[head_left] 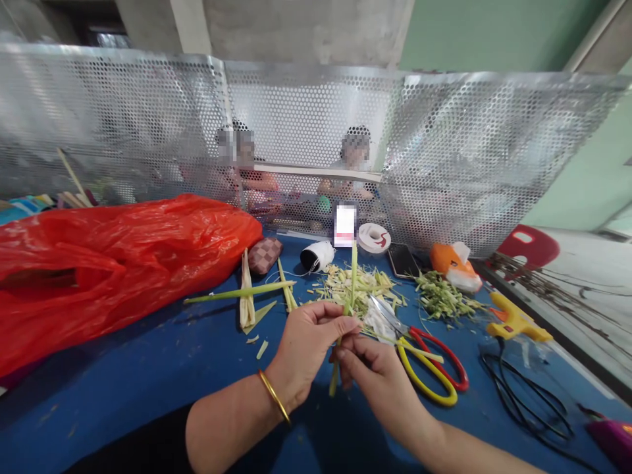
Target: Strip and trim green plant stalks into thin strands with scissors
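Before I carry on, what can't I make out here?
All in the head view:
Strip: its pinched parts, hidden by the left hand and right hand.
Red bag: its left end, cut off by the picture edge.
Purple thing: cut off at lower right; can't tell what it is.
People opposite: partly hidden behind the metal screen.

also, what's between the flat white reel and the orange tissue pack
In the head view, a dark phone lies on the blue table between the flat white reel and the orange tissue pack.
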### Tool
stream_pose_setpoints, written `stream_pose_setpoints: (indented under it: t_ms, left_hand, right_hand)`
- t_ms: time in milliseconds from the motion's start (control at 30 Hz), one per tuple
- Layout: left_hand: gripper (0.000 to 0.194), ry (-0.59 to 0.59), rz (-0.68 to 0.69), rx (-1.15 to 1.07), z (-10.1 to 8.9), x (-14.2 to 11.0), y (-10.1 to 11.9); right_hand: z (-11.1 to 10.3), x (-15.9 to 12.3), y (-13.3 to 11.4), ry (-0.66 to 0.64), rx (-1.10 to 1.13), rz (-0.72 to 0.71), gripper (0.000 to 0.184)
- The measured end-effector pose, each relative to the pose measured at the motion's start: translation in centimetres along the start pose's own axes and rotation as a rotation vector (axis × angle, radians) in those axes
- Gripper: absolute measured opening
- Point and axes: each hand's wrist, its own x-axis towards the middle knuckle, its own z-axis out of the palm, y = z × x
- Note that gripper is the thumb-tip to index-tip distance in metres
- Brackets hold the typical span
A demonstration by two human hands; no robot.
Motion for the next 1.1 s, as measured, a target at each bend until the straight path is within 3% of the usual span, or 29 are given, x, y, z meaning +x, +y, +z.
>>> stream_pose_setpoints:
  t_ms: [367, 600, 700, 767, 833, 933, 1033, 1100]
  left_hand:
    - [0.025, 0.011, -0.047, -0.069, 0.0, -0.1, 1.1]
    - [0.02, -0.018, -0.031, -0.039, -0.2, 0.1, 1.1]
    - [0.014, -0.01, -0.006, 0.034, -0.1, 0.2, 1.2]
    - [0.01, -0.011, 0.029, 0.128, -0.1, 0.2, 1.4]
    - [0.008, -0.071, 0.073, 0.235, -0.1, 0.1, 1.4]
    - [0.001, -0.205, 0.089, 0.38, -0.2, -0.2, 0.9]
    - [0.005, -0.268, 0.035, 0.52, -0.3, -0.3, 0.1]
    - [0.001, -0.29, 0.009, 0.572, -0.2, -0.3, -0.3]
  right_hand:
    - [0.5, -1.4, -0.4, -0.133, -0.317, -0.244, 0.021]
    - [0.5, -1.6, -0.6, -0.178, -0.39, -0.331, 0.022]
    - [-0.2, -1.6, -0.9, -0.204, -0.49, -0.433, 0.018]
    - [-1.1, -1.7, -1.5, -0.127, -0.559, -0.525, 0.014]
    - [-2.4, -1.6, -2.4, 0.082, -0.59, -0.575, 0.01]
    - [-4.4, -0.9, -3.7, 0.267, -0.632, -0.485, 0.02]
    - [-5.3, 0.0, -4.0, 0.162, -0.554, -0.343, 0.01]
    - [-5.3, 0.4, -3.7, 0.086, -0.492, -0.313, 0.017]
